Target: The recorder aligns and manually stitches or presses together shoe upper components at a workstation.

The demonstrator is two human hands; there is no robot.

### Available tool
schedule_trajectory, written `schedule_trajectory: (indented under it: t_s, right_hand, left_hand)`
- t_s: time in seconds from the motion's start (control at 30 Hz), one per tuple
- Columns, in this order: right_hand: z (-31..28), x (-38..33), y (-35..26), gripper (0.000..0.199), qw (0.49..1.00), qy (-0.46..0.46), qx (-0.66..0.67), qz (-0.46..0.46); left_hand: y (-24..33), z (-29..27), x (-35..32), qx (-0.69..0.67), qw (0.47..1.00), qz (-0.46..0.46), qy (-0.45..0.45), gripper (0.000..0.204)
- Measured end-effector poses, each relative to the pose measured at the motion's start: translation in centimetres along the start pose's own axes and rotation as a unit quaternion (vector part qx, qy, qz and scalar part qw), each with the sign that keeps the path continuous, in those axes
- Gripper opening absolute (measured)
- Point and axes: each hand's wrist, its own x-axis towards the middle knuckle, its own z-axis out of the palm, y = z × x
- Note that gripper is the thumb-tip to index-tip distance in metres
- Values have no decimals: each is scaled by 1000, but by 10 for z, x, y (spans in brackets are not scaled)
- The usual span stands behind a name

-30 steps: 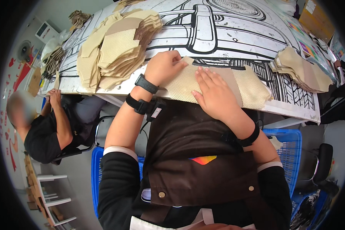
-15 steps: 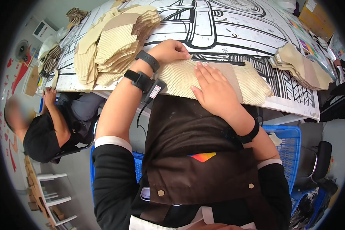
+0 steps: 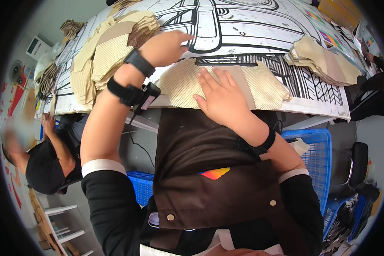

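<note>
A beige mesh fabric piece with a smooth tan band lies flat along the near edge of the table. My right hand rests on it palm down, fingers stretched out. Above the piece's far left corner is my left hand, off the fabric. Its thumb and forefinger tips stand apart with nothing seen between them; the other fingers are mostly hidden. A tall stack of similar beige pieces sits beyond my left wrist. Another beige stack lies to the right.
The table has a black line drawing on white. Blue baskets stand below it, with a black chair at right. At left a person in black sits near white steps. A cable hangs from my left wrist.
My left hand has come away from the fabric's far edge and moved up and left, its fingers parting. My right hand stays flat on the piece. The whole view has shifted slightly.
</note>
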Motion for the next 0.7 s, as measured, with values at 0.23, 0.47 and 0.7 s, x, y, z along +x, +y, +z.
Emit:
schedule_trajectory:
  t_s: [0.23, 0.47, 0.7]
  right_hand:
    - [-13, -4, 4, 46, 966, -57, 233, 100]
    - [-129, -24, 50, 21, 938, -267, 213, 56]
    - [-151, -60, 120, 22, 916, -153, 219, 299]
  left_hand:
    - [115, 61, 8, -267, 954, 123, 61, 50]
    - [121, 88, 5, -147, 985, 70, -51, 57]
    - [133, 109, 6, -90, 992, 54, 75, 58]
